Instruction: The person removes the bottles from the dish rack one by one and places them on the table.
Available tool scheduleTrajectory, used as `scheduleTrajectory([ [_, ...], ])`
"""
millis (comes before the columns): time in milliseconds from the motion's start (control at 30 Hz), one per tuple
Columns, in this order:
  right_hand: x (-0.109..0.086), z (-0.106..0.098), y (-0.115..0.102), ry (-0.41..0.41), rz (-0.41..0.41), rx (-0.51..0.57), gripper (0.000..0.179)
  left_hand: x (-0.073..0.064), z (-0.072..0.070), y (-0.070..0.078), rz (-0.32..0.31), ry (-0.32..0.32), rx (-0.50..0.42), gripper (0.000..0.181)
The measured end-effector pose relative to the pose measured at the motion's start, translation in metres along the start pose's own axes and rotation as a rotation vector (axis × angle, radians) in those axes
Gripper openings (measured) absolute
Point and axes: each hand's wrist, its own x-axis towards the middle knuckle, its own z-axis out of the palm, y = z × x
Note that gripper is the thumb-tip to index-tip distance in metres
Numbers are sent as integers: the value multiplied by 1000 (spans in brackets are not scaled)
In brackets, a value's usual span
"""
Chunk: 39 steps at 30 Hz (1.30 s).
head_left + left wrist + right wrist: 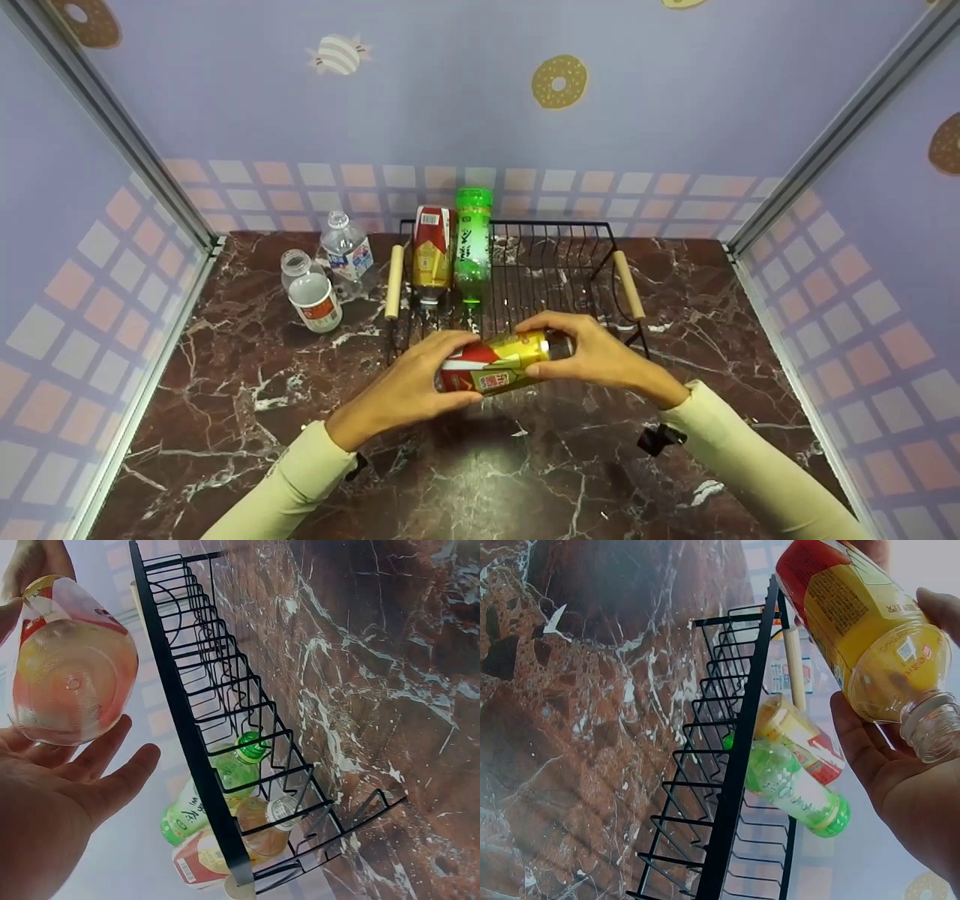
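Both hands hold a plastic bottle with a red and yellow label (pixel 495 366) nearly level, above the near side of a black wire basket (pixel 551 223). My left hand (pixel 412 382) grips the base end, thumb on the near side. On the shoulder and neck end, my right hand (pixel 592 356) has thumb and fingers to either side. The bottle's clear neck (pixel 930 724) shows ridges in the right wrist view. Inside the basket, at its left end, lie a similar red and yellow bottle (pixel 433 251) and a green bottle (pixel 473 247), side by side.
Left of the basket stand two clear empty-looking bottles, one with a white and red label (pixel 319 307), another with a blue and white label (pixel 351 259). Wooden handles (pixel 394 281) sit at the basket's ends. Patterned walls (pixel 465 90) enclose the dark marbled table (pixel 315 450).
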Motion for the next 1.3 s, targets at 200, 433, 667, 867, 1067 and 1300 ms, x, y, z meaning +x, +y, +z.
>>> scheduleTrajectory([
  [200, -2, 4, -2, -9, -16, -21, 56, 0, 2, 6, -13, -61, 57, 83],
  [433, -2, 7, -1, -19, -27, -32, 56, -2, 7, 7, -21, -56, 97, 84],
  [667, -4, 10, -2, -32, -55, -63, 57, -3, 10, 8, -54, -80, 117, 88],
  [867, -5, 14, -4, -28, -69, -81, 56, -1, 14, 9, -74, -100, 117, 89],
  [1067, -6, 17, -4, -34, -79, -111, 55, 0, 19, 12, -100, -139, 139, 83],
  [1300, -7, 19, -7, -28, -87, -140, 54, 3, 23, 13, -135, -175, 136, 84],
])
